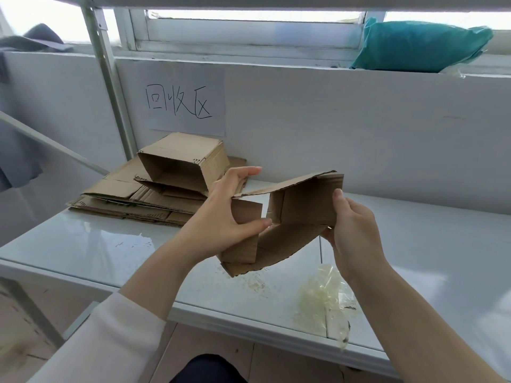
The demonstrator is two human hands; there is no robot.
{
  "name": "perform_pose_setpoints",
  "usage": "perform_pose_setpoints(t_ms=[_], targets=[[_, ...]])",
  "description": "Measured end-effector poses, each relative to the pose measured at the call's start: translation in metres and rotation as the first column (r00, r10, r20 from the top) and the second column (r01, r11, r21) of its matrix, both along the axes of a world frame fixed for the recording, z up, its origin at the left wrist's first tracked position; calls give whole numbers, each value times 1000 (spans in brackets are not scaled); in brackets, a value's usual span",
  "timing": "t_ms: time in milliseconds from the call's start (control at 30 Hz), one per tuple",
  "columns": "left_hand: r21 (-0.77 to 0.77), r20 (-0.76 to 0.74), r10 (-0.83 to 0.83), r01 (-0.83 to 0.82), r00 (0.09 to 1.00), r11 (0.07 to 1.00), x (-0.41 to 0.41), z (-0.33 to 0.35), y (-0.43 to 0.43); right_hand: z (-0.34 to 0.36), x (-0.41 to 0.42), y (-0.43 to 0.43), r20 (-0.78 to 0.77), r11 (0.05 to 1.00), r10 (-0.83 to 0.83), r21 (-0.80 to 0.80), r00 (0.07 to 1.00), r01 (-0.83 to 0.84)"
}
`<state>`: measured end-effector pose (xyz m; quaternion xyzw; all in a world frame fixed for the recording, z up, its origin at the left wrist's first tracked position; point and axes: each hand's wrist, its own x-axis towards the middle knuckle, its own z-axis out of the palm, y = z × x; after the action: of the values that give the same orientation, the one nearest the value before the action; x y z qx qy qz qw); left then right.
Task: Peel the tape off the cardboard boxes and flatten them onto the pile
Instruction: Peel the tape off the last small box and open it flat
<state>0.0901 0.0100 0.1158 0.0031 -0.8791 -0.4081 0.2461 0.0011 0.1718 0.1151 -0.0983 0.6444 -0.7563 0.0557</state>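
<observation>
A small brown cardboard box (pixel 301 208), opened at both ends and partly skewed, hangs in the air above the white shelf (pixel 110 244). My left hand (pixel 229 214) grips its left flap between thumb and fingers. My right hand (pixel 351 230) holds its right wall, thumb on the outer face. At the back left lies the pile of flattened cardboard (pixel 132 197), with one half-collapsed box (pixel 182 164) resting on top. A crumpled wad of clear peeled tape (pixel 326 299) lies near the shelf's front edge, below my right wrist.
A paper sign with handwritten characters (pixel 185 103) is stuck to the white back wall. A teal bag (pixel 417 45) lies on the window ledge above. A metal rack post (pixel 110 78) rises at the left. Cardboard crumbs dot the shelf under the box.
</observation>
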Motion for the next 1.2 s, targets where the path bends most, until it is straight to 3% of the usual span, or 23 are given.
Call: perform_pose_setpoints(t_ms=[200,333,433,500,567,633,667,733,767,800,900,1033,1100,1200], targets=[[73,118,-62,53,991,996,6,3,-5,-1,5,-3,49,992,9,-130,999,-2],[120,223,-253,231,941,965,12,3,-7,0,2,-8,191,939,45,-344,981,24],[87,287,-283,269,915,959,16,-7,-8,0,4,-13,266,865,106,-500,958,43],[66,264,-172,160,949,985,18,-23,-6,-2,4,-17,339,786,138,-609,931,105],[71,226,70,-89,971,994,17,-44,-7,-6,4,-19,365,717,180,-684,913,132],[324,292,243,-335,925,885,19,-52,-5,-12,5,-23,360,666,248,-738,900,112],[536,303,239,-372,923,758,20,-55,-8,-16,6,-25,357,655,279,-749,892,95],[847,227,219,-304,949,437,20,-59,-15,-24,10,-28,351,671,319,-740,880,52],[890,215,243,-292,946,350,21,-61,-21,-27,12,-29,352,682,338,-730,873,30],[896,214,276,-301,937,327,23,-61,-28,-31,13,-29,345,694,361,-720,866,-2],[853,166,377,-325,911,408,33,-59,-50,-38,12,-24,318,731,477,-661,819,-169],[738,91,378,-318,921,596,48,-47,-70,-46,10,-24,320,894,446,-206,836,-398],[756,94,367,-306,925,579,52,-46,-73,-50,13,-31,266,922,386,-86,883,-377],[746,207,272,-332,940,578,55,-47,-73,-54,15,-43,229,941,335,-124,914,-314]])
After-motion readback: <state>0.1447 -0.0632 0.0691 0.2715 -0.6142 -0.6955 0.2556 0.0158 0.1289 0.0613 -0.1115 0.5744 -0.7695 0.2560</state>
